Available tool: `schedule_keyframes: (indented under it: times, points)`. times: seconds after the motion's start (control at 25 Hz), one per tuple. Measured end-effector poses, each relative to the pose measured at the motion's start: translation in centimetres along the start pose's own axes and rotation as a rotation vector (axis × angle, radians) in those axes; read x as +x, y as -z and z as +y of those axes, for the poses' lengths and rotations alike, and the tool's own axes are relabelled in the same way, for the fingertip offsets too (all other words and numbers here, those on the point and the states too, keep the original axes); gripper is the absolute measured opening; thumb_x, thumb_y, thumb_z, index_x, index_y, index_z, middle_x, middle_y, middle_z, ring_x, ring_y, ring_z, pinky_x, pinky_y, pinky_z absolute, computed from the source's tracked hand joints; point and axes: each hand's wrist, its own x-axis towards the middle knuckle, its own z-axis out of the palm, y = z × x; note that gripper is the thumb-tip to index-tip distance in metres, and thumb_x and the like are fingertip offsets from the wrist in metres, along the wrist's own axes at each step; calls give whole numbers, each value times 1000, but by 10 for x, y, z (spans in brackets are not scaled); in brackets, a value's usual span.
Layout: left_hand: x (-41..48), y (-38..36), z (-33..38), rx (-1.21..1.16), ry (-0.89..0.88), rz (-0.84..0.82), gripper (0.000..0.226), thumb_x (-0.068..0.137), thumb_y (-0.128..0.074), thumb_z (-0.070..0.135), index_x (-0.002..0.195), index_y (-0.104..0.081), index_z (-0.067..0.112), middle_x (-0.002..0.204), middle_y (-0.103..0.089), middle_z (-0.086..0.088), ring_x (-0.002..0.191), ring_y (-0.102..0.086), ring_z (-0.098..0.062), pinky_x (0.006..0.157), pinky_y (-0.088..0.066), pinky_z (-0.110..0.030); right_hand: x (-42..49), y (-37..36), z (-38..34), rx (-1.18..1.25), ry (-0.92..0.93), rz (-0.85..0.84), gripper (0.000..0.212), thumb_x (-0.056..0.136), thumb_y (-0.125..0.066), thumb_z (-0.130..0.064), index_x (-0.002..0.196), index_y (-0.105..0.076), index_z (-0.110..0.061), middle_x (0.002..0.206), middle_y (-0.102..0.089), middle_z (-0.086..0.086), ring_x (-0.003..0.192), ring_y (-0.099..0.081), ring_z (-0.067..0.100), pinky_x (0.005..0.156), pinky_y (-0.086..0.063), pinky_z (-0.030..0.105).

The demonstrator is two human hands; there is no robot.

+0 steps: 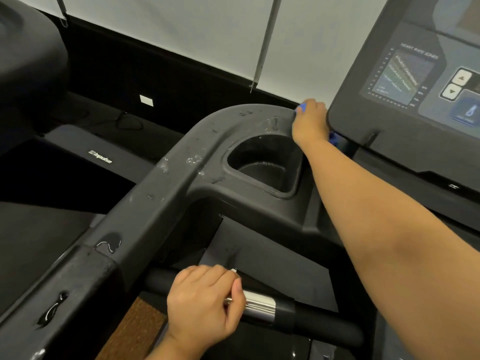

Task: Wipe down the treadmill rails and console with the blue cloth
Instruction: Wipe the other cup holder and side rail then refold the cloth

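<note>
Head view: the right hand point(310, 120) lies on the far end of the wet-streaked rail point(168, 190), just beside the console point(389, 131) edge. Its fingers curl over the bunched blue cloth point(302, 107), which peeks out at the fingertips and by the wrist, beyond the cup holder point(265, 162). Well apart from the cloth, the left hand point(205, 300) grips the handlebar point(259, 306), fingers wrapped round it.

Single head-worn wide-angle view; faces forward and down along treadmill rail point(161, 193); close, at arm's reach; console point(389, 141) cropped at right edge; left hand point(205, 305) on handlebar point(262, 307) at bottom; right hand point(310, 120) with blue cloth point(301, 108) upper centre; edges bowed by lens.
</note>
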Motion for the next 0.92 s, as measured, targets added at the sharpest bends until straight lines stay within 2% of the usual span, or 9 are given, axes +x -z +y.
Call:
schedule_keyframes:
  times: [0.12, 0.24, 0.4, 0.52, 0.64, 0.76, 0.92]
  points:
    - [0, 0, 0, 15, -4, -5, 39, 89, -37, 33, 60, -62, 26, 57, -54, 11, 52, -52, -10, 63, -35, -22, -12, -21, -71, 53, 284, -59, 30, 98, -39, -15, 123, -53, -7, 127, -52, 16, 116, -50, 31, 95, -39, 39]
    - [1, 1, -1, 23, -10, -28, 37, 88, -39, 32, 60, -62, 26, 57, -55, 11, 51, -52, -9, 62, -32, -21, -52, -39, -115, 139, 537, -142, 33, 100, -39, -18, 130, -50, -11, 131, -50, 11, 118, -48, 24, 99, -37, 32]
    - [-2, 0, 0, 48, 1, -56, 35, 87, -40, 31, 60, -62, 25, 57, -55, 9, 53, -53, -12, 61, -34, -25, -105, -31, -112, 252, 709, -200, 36, 99, -43, -18, 134, -49, -9, 135, -51, 8, 126, -44, 21, 106, -27, 27]
    - [-1, 2, 0, 39, 3, -65, 34, 86, -42, 30, 60, -63, 25, 57, -56, 10, 53, -54, -12, 63, -33, -24, -137, -17, -93, 241, 846, -271, 37, 98, -46, -13, 135, -48, -7, 136, -51, 9, 126, -44, 20, 105, -24, 20]
    - [-1, 4, -1, 25, -9, -60, 33, 86, -43, 29, 61, -64, 25, 57, -57, 11, 53, -54, -9, 64, -32, -22, -135, -8, -72, 187, 835, -319, 37, 100, -43, -14, 137, -46, -10, 140, -47, 7, 129, -41, 19, 104, -24, 17]
    - [-1, 3, -1, 12, -8, -48, 33, 86, -43, 28, 62, -65, 24, 57, -56, 11, 53, -53, -9, 64, -32, -22, -103, -10, -73, 174, 714, -348, 41, 98, -43, -8, 139, -44, -11, 144, -42, 7, 132, -37, 19, 103, -21, 15]
    - [-2, 2, -3, 12, -19, -29, 30, 85, -44, 27, 61, -63, 23, 57, -54, 10, 51, -50, -10, 62, -33, -23, -46, -10, -62, 67, 476, -291, 43, 99, -40, -7, 142, -40, -11, 148, -36, 10, 134, -36, 25, 106, -32, 30]
